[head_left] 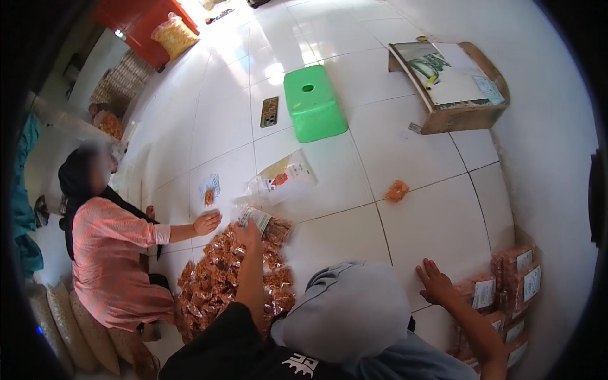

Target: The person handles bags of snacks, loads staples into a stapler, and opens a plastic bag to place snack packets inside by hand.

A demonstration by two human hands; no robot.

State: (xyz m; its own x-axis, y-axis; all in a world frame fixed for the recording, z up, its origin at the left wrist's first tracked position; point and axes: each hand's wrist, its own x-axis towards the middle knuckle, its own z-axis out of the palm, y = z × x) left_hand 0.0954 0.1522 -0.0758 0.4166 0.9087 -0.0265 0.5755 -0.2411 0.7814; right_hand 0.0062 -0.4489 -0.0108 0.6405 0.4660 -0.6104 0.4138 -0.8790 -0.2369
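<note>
My left hand (247,233) reaches forward over a heap of small orange snack packets (215,278) on the white tiled floor. Its fingers close on the edge of a larger labelled snack packet (269,225) at the far end of the heap. My right hand (434,281) rests flat on the floor with fingers spread, holding nothing. It lies just left of a stack of labelled packets (516,278) against the wall. My grey head covering (348,310) hides part of the floor between my arms.
A person in pink (111,266) sits at the left, one hand (207,223) on the floor by the heap. Beyond lie clear plastic bags (285,177), a green stool (313,102), a phone (269,111), a loose orange packet (397,190) and a cardboard box (453,85).
</note>
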